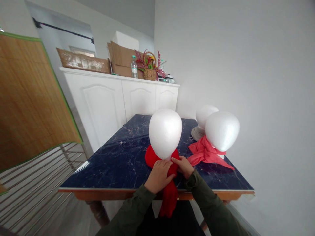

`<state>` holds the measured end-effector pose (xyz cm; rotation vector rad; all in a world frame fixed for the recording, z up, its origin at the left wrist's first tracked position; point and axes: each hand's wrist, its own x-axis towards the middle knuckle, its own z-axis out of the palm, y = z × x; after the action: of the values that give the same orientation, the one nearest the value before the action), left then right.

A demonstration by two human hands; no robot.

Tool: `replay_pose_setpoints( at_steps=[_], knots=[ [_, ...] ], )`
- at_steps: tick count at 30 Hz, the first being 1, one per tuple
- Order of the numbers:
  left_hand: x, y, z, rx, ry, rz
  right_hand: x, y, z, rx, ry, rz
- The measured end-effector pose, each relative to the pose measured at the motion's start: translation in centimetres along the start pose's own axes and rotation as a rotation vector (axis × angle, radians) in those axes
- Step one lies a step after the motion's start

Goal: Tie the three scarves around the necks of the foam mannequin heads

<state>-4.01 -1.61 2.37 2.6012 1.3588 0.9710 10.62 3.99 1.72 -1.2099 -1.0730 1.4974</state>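
Note:
A white foam mannequin head (165, 132) stands upright near the front of the table. Around its neck lies a red scarf (169, 196), with one end hanging down over the table's front edge. My left hand (159, 176) is closed on the scarf just below the head, its fingers curled over the cloth. From the other side my right hand (184, 166) pinches the scarf at the neck; its fingertips are partly hidden. The two hands are close together, with red cloth between them.
To the right on the blue marbled table (118, 157) stand another foam head (222, 130) wearing a pink scarf (205, 152) and a third head (205, 114) behind it with grey cloth (197, 133). A metal rack chair (44, 183) is at left. White cabinets (103, 105) stand behind.

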Motion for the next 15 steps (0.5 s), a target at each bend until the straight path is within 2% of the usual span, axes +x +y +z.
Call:
replay_pose_setpoints(
  at_steps=[5,8,11,15],
  knots=[
    [0.2,-0.3,-0.4,0.08,-0.072,-0.015,-0.6,-0.3,0.2,-0.08,-0.081,0.005],
    [0.3,-0.2,-0.8,0.127,-0.146,0.014,-0.7,-0.7,0.5,-0.004,-0.109,-0.051],
    [0.0,-0.6,-1.5,0.18,-0.184,0.046,0.1,-1.4,0.2,0.089,-0.034,-0.113],
    [-1.6,-2.0,-3.2,0.174,-0.2,0.069,2.7,-2.9,-1.7,0.083,0.145,-0.121]
  ],
)
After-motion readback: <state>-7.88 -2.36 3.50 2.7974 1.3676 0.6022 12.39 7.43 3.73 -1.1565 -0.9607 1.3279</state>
